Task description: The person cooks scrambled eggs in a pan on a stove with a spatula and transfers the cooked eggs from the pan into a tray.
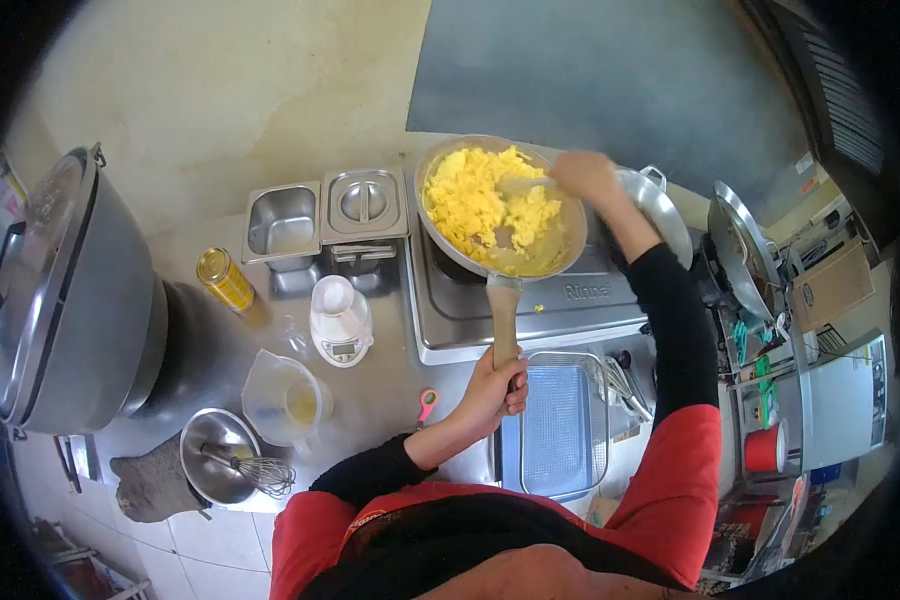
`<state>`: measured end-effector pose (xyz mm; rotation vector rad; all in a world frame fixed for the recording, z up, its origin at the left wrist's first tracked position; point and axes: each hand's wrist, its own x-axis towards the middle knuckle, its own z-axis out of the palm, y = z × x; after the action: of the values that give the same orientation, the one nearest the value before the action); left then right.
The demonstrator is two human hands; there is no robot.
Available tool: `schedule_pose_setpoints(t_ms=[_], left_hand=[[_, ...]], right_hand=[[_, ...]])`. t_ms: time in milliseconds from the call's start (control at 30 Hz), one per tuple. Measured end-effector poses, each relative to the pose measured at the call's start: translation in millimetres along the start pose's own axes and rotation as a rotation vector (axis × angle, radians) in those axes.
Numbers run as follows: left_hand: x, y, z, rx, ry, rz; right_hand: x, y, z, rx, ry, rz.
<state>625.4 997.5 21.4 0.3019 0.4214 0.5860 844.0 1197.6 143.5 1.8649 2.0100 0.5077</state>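
My left hand (495, 388) is wrapped round the long beige handle of a frying pan (576, 225), which is on the stove (530, 315). Yellow scrambled eggs (467, 200) fill much of the pan, heaped toward its left and far side. Over the pan's right rim, my right hand (585, 178) is closed on a pale spatula (523, 185) whose end reaches into the eggs. Motion blurs this hand and the spatula slightly, and the spatula's tip is partly hidden by egg.
Left of the stove are steel containers (283, 222), a yellow can (225, 280), a kitchen scale (341, 325), a plastic jug (285, 398) and a bowl (198, 470) with a whisk (260, 472). A large pot (90, 300) stands far left. Before me lies a wire basket (560, 430).
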Motion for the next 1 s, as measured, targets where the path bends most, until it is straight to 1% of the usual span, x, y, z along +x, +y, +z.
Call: schedule_pose_setpoints(t_ms=[33,67,100,133,200,267,300,367,400,467,500,567,600,667,700,767,833,867,933,967,1000], left_hand=[[-1,1,1,0.002,0.003,-0.005],[-1,1,0,0.003,0.002,-0.004],[0,1,-1,0.004,-0.003,-0.002],[0,0,-1,0.005,-0.007,-0.004],[1,1,-2,0.002,-0.016,-0.012],[0,1,-2,-0.003,-0.022,-0.010],[0,3,-1,0.003,-0.021,-0.024],[0,4,-1,0.008,-0.019,-0.033],[1,3,-1,0.010,-0.012,-0.025],[1,2,-1,0.012,-0.008,-0.020],[0,3,0,0.008,-0.004,-0.027],[0,3,0,0.003,0.001,-0.040],[0,3,-1,0.000,0.002,-0.043],[0,4,-1,-0.002,0.004,-0.044],[1,3,-2,0.014,0.001,-0.043],[1,4,-3,0.030,0.002,-0.035],[0,5,-4,0.048,-0.021,-0.031],[0,5,-3,0.052,-0.018,-0.029],[-1,6,-1,0.062,-0.020,-0.032],[-1,6,-1,0.065,-0.019,-0.033],[-1,6,-1,0.059,-0.018,-0.039]], right_hand=[[0,4,-17,0.001,0.004,-0.001],[-2,7,-33,0.045,-0.025,0.069],[-3,9,-39,0.089,-0.058,0.140],[-3,8,-34,0.089,-0.061,0.143],[0,-5,-7,0.014,0.091,0.158],[0,-34,48,-0.057,0.276,0.102],[-8,-38,48,-0.057,0.280,0.101],[-22,-41,41,0.039,0.220,-0.104],[-30,-36,25,0.037,0.220,-0.107],[-51,-14,-19,-0.075,0.002,-0.180],[-56,-4,-32,-0.078,0.000,-0.180],[-65,13,-43,-0.178,-0.003,-0.027],[-62,20,-36,-0.178,-0.006,-0.026],[-44,30,-8,-0.283,-0.075,0.147],[-33,27,11,-0.281,-0.072,0.145],[-7,17,48,-0.229,0.041,0.230],[15,5,56,-0.236,0.250,0.101],[22,0,55,-0.232,0.253,0.102],[26,-11,41,-0.249,0.525,-0.227],[22,-10,34,-0.247,0.526,-0.224],[15,-8,21,-0.281,0.529,-0.369]])
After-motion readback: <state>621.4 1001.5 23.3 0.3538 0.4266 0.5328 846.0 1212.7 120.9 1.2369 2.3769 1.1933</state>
